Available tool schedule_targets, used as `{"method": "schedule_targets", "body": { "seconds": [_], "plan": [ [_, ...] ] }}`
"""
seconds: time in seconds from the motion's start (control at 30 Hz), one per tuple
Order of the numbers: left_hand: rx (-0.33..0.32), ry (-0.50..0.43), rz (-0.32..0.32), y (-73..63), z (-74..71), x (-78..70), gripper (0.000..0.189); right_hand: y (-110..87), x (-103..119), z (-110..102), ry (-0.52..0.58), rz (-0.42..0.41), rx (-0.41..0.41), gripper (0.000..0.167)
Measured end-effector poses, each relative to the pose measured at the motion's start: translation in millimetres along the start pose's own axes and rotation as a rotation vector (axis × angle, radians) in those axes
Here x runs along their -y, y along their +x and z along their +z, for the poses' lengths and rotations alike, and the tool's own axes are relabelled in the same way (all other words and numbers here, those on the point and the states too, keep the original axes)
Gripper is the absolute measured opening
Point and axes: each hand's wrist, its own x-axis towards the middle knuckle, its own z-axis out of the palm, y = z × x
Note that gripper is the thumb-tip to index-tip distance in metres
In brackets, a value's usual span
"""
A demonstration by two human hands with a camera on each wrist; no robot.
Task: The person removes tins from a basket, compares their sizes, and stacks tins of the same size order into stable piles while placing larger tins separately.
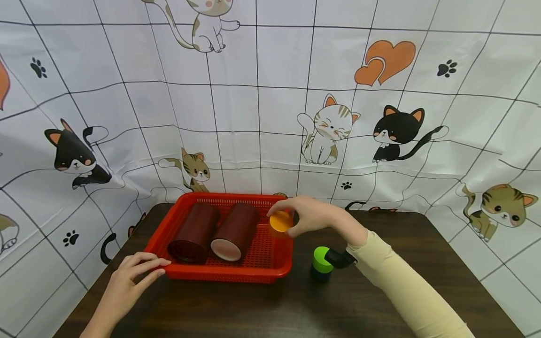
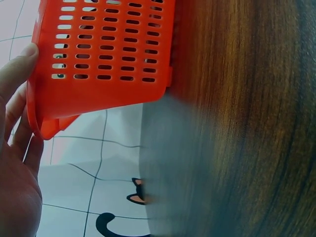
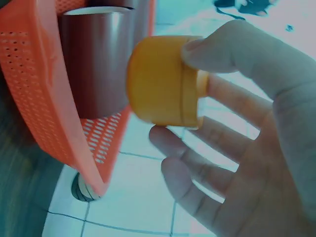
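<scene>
A small orange cup [image 3: 155, 81] with a rounded base is pinched between the thumb and fingers of my right hand [image 1: 310, 216], over the right end of a red basket [image 1: 220, 273]. My left hand [image 1: 133, 277] grips the basket's rim at the near left corner, with the thumb on one side and the fingers on the other in the left wrist view. Inside the basket lie two dark brown cylinders side by side. The left cylinder [image 1: 198, 227] shows a dark end, and the right cylinder [image 1: 238, 225] shows a white one.
On the dark wooden table [image 1: 359, 300], right of the basket, stands a small cylinder [image 1: 322, 260] with a bright green top and dark lower part, beneath my right wrist. A white sheet [image 1: 279, 108] printed with cats and grid lines hangs behind and along the sides.
</scene>
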Motion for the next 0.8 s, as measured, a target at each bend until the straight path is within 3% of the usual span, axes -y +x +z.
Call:
{"method": "schedule_targets", "body": {
  "seconds": [0.23, 0.43, 0.8],
  "plan": [
    [0.004, -0.014, 0.012, 0.6, 0.7, -0.8, 0.041, -28.6, -4.5, -5.9, -0.029, 0.031, -0.099, 0.051],
    [0.013, -0.011, -0.011, -1.9, -1.2, -2.2, 0.040, -50.5, -9.5, -9.5, 0.047, 0.124, -0.135, 0.053],
    [0.016, 0.002, -0.005, -1.3, -1.4, -3.0, 0.040, -74.3, -19.6, 5.0, 0.049, 0.262, -0.190, 0.051]
  ]
}}
